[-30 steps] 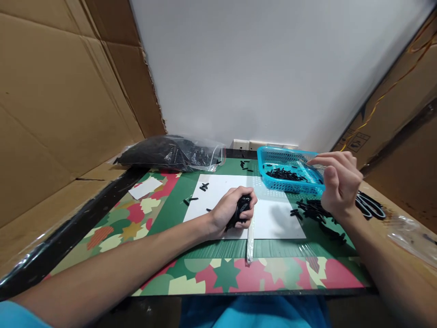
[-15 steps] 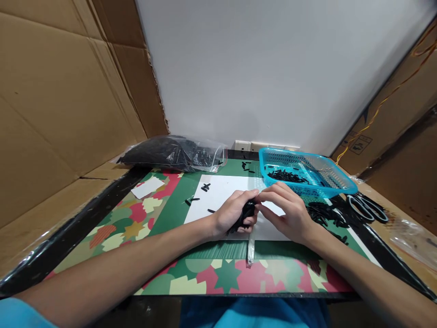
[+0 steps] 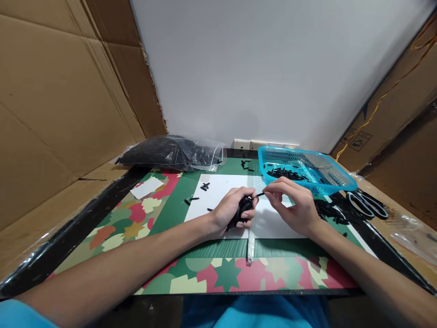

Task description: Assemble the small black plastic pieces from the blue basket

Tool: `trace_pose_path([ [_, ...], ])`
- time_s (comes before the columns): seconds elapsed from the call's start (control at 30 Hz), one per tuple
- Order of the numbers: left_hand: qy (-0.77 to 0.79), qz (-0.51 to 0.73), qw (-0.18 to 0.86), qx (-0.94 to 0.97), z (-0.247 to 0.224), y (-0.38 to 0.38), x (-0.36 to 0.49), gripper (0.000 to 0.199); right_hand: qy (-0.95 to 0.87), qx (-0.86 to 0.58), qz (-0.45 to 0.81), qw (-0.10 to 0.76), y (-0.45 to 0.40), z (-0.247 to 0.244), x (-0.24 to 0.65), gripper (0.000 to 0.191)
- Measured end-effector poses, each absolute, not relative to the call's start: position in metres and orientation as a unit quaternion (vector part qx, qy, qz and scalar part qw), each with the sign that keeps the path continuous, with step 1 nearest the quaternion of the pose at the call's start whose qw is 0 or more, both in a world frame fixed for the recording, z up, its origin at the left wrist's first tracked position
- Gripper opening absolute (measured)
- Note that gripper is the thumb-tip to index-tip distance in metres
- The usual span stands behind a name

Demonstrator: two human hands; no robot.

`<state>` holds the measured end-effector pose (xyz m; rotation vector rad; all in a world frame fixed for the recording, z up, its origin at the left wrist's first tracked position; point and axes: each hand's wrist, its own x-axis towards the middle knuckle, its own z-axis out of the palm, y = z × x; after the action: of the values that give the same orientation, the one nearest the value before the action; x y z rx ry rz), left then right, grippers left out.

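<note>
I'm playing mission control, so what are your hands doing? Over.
Left hand holding black bundle. Right hand pinching small black piece. Blue basket behind, not blocking.

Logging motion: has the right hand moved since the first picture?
Yes, leftward: the right hand went from right of the white paper to partly over it.

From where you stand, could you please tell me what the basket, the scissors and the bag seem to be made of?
Basket: probably glossy, translucent blue plastic, judging by the shine and moulded holes. Scissors: pale handle loops that look like smooth plastic; the blades are too unclear to judge. Bag: likely thin clear plastic film, as it wrinkles, glints and shows dark contents.
</note>
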<state>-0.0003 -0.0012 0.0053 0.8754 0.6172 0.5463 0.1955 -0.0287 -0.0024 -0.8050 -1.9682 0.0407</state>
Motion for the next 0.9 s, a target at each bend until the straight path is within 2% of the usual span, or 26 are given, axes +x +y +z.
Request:
trace_pose_path([
  [0.43, 0.285, 0.272, 0.820, 0.415, 0.0051, -0.0004, -0.0014, 0.028, -0.817, -0.366, 0.077, 0.439, -0.0271, -0.0069, 0.1992, 0.014],
  [0.9, 0.279, 0.299, 0.814, 0.413, 0.0052, -0.0015, -0.0011, 0.027, -0.813, -0.385, 0.090, 0.428, -0.0283, -0.0028, 0.1986, 0.008],
])
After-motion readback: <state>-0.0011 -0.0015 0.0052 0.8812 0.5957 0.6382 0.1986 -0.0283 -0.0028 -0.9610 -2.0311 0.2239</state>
